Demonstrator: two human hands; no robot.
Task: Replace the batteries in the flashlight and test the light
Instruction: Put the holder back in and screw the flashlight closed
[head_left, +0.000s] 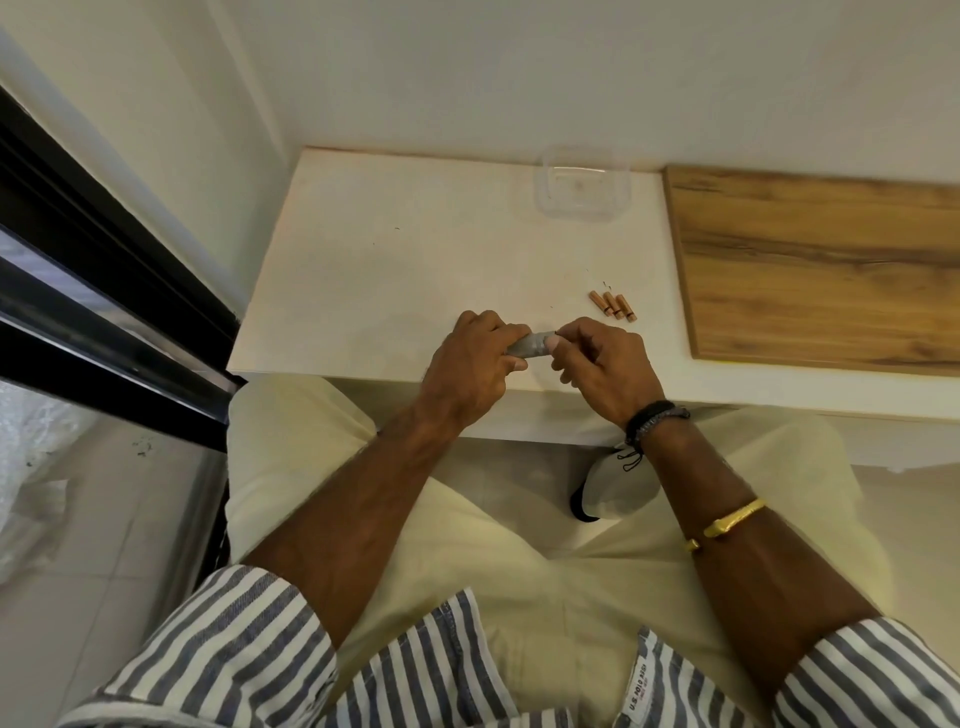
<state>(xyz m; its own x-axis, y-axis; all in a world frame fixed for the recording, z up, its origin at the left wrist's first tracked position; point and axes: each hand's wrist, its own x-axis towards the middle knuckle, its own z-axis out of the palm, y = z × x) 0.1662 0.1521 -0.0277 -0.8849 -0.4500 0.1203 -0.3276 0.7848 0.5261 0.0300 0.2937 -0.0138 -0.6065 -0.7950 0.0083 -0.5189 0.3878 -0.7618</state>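
I see a smooth, matte white tabletop (395, 260) set into the corner of a room with plain white walls. A black window frame (104, 291) runs down the left side, and the floor below is pale tile. A flat wooden board (821, 270) with a warm, streaky grain lies on the right part of the tabletop. At the back, close to the wall, sits a clear plastic container (584, 182), square with rounded corners.

The flashlight (530, 347), a short grey cylinder with a dull metal look, is held just above the near edge of the tabletop, between both hands. My left hand (467, 364) grips its body with the fingers (511, 332) curled round it. My right hand (602, 364) pinches the other end, with the thumb pressed on it and the remaining fingers curled in. Most of the flashlight is hidden by the hands.

A small row of copper-coloured batteries (613, 305), slim cylinders, lies side by side on the tabletop. They are near the right hand, between it and the board, and not touching either.

The right wrist has a dark braided bracelet (654, 418), and a gold bangle (727, 522) sits further up the forearm. Striped blue-and-white sleeves are rolled up on both arms, over pale trousers.
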